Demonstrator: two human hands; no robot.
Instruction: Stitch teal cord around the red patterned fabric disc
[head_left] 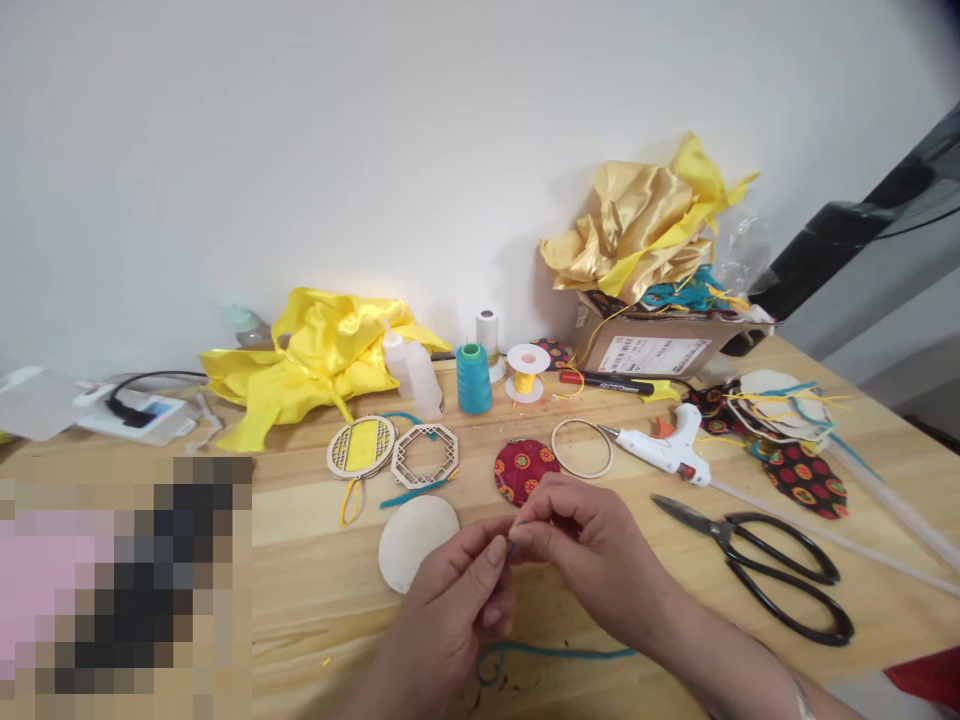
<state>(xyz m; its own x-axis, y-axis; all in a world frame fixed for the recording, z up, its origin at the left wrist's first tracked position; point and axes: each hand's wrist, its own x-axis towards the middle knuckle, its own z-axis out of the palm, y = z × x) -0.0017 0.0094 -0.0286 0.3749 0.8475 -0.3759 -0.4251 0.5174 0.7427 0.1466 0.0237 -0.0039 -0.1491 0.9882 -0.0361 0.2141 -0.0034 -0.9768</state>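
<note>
My left hand (469, 580) and my right hand (581, 545) meet over the front of the table, fingertips pinched together. Between them shows a thin bluish strand (511, 549), mostly hidden by the fingers. Below the hands a teal cord (555, 650) lies curled on the wood, running toward my right forearm; I cannot tell whether it joins the strand. A round cream disc (418, 543) lies beside my left hand. Just beyond the fingers are a red patterned fabric disc (525, 468) and a thin wooden ring (553, 450).
Scissors (724, 535) and a white glue gun (667, 445) lie to the right. Two wooden lattice frames (425, 457) sit left of centre. Behind stand a teal thread cone (473, 380), bottles (424, 380), yellow satin (322, 350) and a cardboard box (637, 345) heaped with fabric.
</note>
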